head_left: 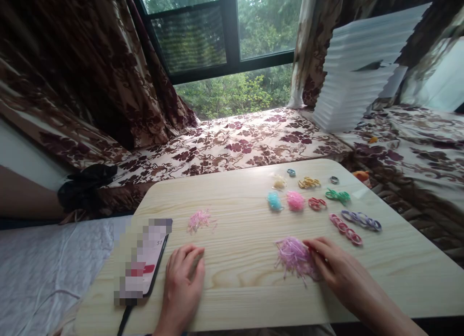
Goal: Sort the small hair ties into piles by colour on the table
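Observation:
A loose heap of thin pink and purple bands point(294, 256) lies near the front of the light wooden table point(239, 215). My right hand point(328, 261) rests at the heap's right edge, fingers curled and touching the bands. My left hand point(184, 273) lies palm down on the bare wood to the left, fingers slightly bent, holding nothing. A small pale pink clump point(198, 220) sits farther back from my left hand.
Sorted small piles sit at the back right: cyan point(274, 200), pink point(296, 200), red point(317, 203), green point(338, 196), yellow point(309, 182), purple rings point(361, 220), pink rings point(345, 228). A phone point(143, 258) with a cable lies at the left edge. Patterned cushions and a window lie beyond.

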`<state>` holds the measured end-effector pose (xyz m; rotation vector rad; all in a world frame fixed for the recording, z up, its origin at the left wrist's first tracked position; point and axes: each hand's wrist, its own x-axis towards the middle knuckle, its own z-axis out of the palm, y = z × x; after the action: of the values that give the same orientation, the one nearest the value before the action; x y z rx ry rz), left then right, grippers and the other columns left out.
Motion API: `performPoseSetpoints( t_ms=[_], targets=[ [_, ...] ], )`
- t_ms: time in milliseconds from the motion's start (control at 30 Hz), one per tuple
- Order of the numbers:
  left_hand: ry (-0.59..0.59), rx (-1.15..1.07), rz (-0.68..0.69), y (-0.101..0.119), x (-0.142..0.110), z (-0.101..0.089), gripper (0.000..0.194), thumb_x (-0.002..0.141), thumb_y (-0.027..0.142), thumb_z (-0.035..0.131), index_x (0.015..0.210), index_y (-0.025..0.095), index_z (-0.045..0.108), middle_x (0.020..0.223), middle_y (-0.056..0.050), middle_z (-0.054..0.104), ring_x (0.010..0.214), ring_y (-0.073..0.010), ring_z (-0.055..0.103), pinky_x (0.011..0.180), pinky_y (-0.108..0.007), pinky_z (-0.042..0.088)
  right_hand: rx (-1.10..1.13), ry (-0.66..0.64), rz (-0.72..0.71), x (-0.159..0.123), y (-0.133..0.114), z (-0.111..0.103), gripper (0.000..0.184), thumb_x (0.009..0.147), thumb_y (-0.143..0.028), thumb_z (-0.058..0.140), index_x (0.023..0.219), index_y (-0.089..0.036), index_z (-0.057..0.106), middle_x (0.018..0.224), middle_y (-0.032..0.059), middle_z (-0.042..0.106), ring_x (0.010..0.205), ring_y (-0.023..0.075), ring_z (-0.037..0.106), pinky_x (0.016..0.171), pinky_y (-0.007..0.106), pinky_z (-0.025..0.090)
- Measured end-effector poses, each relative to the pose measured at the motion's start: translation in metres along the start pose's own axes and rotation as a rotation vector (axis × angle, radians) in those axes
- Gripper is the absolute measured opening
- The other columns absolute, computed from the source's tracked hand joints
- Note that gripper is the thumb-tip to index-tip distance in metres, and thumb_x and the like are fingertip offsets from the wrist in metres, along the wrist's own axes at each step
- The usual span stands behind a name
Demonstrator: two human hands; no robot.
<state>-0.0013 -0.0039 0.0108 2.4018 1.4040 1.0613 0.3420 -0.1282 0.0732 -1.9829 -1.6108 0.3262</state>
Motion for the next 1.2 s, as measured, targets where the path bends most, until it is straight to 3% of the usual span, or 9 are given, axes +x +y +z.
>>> performPoseSetpoints(
  t_ms=[233,400,567,733,933,1033,1200],
  targets=[
    [-0.007,-0.004,-0.012,-0.001,0.000,0.000,0.019,0.092,0.027,0.053,0.102,0.025,0.069,0.106,-0.006,0.067,0.105,-0.0262,0.062,0.095,-0.047,0.051,-0.025,0.008,-0.020,0.022,-0.006,0.005,0.037,0.089,-0.021,0.038,0.105,-0.019,0.071,0.107,0.0117,0.073,0.096,0.0226,0.070,0.086,0.036,0.056],
    [-0.001,0.018,-0.021,0.003,0.001,-0.002,0.019,0.091,0.027,0.053,0.100,0.024,0.070,0.104,-0.006,0.067,0.104,-0.0257,0.063,0.095,-0.046,0.052,-0.012,-0.054,-0.086,0.029,-0.011,0.014,0.036,0.085,-0.016,0.039,0.093,-0.022,0.074,0.094,0.0078,0.073,0.088,0.0201,0.070,0.080,0.032,0.057],
    [-0.008,0.029,-0.029,0.006,0.001,-0.003,0.020,0.091,0.025,0.053,0.101,0.024,0.070,0.105,-0.006,0.067,0.105,-0.0251,0.062,0.095,-0.045,0.053,-0.027,-0.083,-0.131,0.035,-0.022,0.017,0.035,0.090,-0.018,0.040,0.102,-0.021,0.073,0.102,0.0096,0.071,0.096,0.0220,0.067,0.086,0.037,0.054],
    [-0.014,0.027,-0.036,0.008,0.002,-0.004,0.019,0.092,0.025,0.053,0.101,0.025,0.069,0.105,-0.006,0.067,0.105,-0.0251,0.062,0.096,-0.045,0.053,-0.054,-0.176,-0.214,0.041,-0.032,0.019,0.030,0.087,-0.013,0.045,0.078,-0.023,0.072,0.090,0.0066,0.070,0.084,0.0212,0.064,0.077,0.037,0.053],
    [-0.025,0.017,-0.038,0.010,0.003,-0.006,0.019,0.091,0.022,0.053,0.103,0.025,0.068,0.105,-0.006,0.066,0.105,-0.0245,0.061,0.096,-0.044,0.052,-0.054,-0.099,-0.395,0.001,-0.035,0.016,0.045,0.086,-0.006,0.039,0.110,-0.025,0.071,0.110,0.0072,0.074,0.100,0.0211,0.068,0.084,0.033,0.056],
    [-0.035,0.019,-0.037,0.011,0.004,-0.007,0.019,0.091,0.021,0.053,0.103,0.025,0.068,0.106,-0.005,0.066,0.105,-0.0244,0.061,0.096,-0.043,0.051,-0.002,-0.244,-0.444,-0.022,-0.037,0.019,0.057,0.080,-0.002,0.043,0.128,-0.026,0.065,0.124,0.0054,0.071,0.113,0.0200,0.067,0.094,0.030,0.055],
    [-0.049,0.021,-0.034,0.011,0.004,-0.007,0.019,0.092,0.021,0.053,0.104,0.024,0.067,0.107,-0.006,0.065,0.106,-0.0250,0.059,0.097,-0.045,0.049,0.030,-0.188,-0.304,-0.041,-0.024,0.019,0.057,0.084,-0.002,0.039,0.126,-0.029,0.067,0.130,0.0049,0.068,0.120,0.0216,0.064,0.101,0.035,0.053]
  ],
)
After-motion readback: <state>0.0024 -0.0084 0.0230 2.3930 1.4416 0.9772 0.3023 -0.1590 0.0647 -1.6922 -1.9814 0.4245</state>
